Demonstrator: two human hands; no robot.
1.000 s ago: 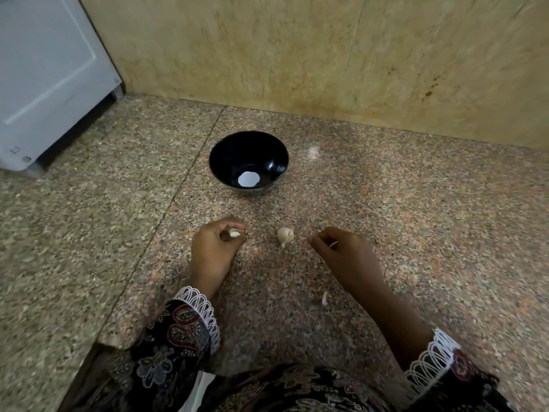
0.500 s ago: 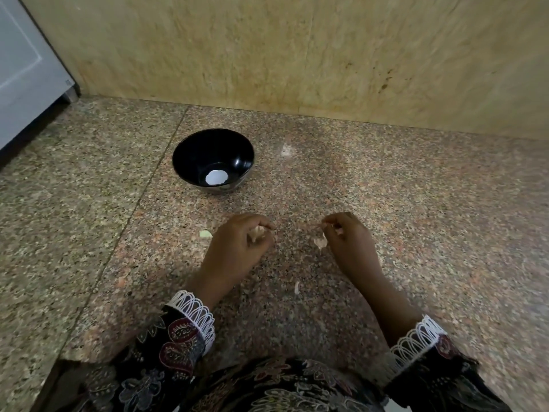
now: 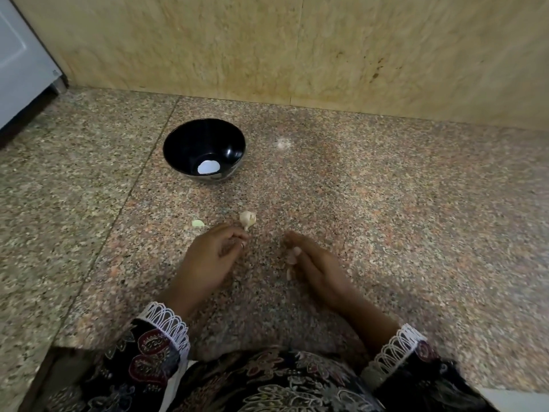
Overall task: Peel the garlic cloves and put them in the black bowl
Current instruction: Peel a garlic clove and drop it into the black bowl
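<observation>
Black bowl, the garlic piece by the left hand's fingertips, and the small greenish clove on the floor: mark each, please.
black bowl (image 3: 190, 138): head view, on the dark inner wall.
garlic piece (image 3: 247, 219): head view, on its pale body.
greenish clove (image 3: 198, 223): head view, on its middle.

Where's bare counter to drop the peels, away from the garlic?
Right of the right hand toward the wall, and left of the black bowl, granite is bare. Crowded: between bowl and hands, with garlic piece and green clove.
</observation>
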